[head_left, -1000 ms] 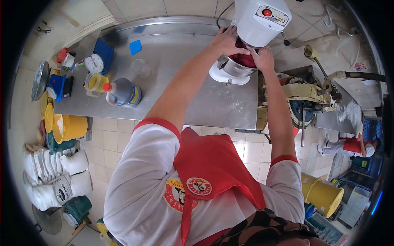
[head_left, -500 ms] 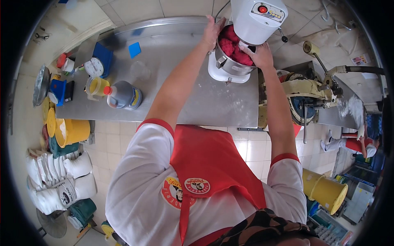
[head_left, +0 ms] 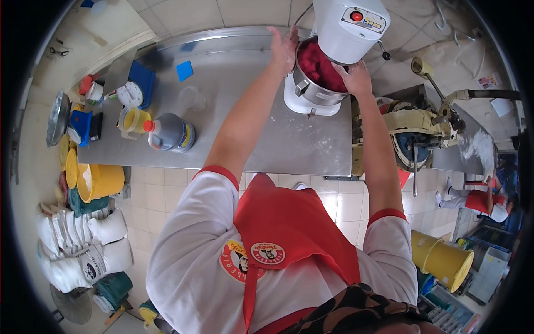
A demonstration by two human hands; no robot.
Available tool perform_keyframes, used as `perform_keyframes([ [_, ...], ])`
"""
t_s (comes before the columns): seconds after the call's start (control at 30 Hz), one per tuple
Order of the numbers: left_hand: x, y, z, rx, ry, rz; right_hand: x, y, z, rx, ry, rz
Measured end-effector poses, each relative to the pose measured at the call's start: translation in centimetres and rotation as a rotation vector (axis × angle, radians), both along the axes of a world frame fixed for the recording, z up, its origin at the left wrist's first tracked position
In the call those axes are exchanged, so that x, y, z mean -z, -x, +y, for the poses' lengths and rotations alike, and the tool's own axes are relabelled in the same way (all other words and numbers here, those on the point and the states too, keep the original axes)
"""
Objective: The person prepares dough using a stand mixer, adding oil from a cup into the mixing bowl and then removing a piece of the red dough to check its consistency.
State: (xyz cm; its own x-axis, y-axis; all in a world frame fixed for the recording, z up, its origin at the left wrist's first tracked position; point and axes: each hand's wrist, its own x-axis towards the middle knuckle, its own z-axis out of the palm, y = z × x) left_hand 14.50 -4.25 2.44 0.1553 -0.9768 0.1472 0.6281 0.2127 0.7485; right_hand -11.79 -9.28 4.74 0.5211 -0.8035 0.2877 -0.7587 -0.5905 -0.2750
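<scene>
A white mixer (head_left: 350,30) with a red button stands at the back of the steel worktable. Its metal bowl (head_left: 317,92) contains lumpy magenta dough (head_left: 321,67). My left hand (head_left: 282,49) is raised just left of the bowl, fingers spread and empty. My right hand (head_left: 356,79) is at the bowl's right rim, fingers apart, the thumb reaching inward over the dough beneath the mixer head; whether it touches the dough I cannot tell.
A jug (head_left: 172,133), a yellow measuring cup (head_left: 135,120), blue scales (head_left: 142,78) and a blue scraper (head_left: 185,70) are on the worktable (head_left: 250,161). An old machine (head_left: 411,122) adjoins it at right. Another person (head_left: 481,201) works far right; flour sacks (head_left: 83,245) lie lower left.
My left hand has left the bowl, moving left and up, its fingers spreading. More of the magenta dough shows than a second ago. My right hand remains at the rim.
</scene>
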Motion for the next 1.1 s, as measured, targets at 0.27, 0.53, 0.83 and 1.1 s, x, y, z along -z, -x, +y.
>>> perform_keyframes([
  [0.27,0.8,0.4,-0.4,-0.047,-0.040,0.053,0.3,0.3,0.1,0.020,0.032,-0.026],
  [0.53,0.1,0.6,0.0,-0.036,-0.063,0.037,-1.0,-0.1,1.2,-0.007,0.001,0.000],
  [0.83,0.6,0.2,3.4,-0.150,-0.111,0.045,-0.5,-0.5,0.7,-0.004,-0.011,-0.051],
  [1.1,8.9,-0.6,21.1,-0.481,-0.344,0.047,-0.1,0.1,0.7,0.009,0.006,-0.048],
])
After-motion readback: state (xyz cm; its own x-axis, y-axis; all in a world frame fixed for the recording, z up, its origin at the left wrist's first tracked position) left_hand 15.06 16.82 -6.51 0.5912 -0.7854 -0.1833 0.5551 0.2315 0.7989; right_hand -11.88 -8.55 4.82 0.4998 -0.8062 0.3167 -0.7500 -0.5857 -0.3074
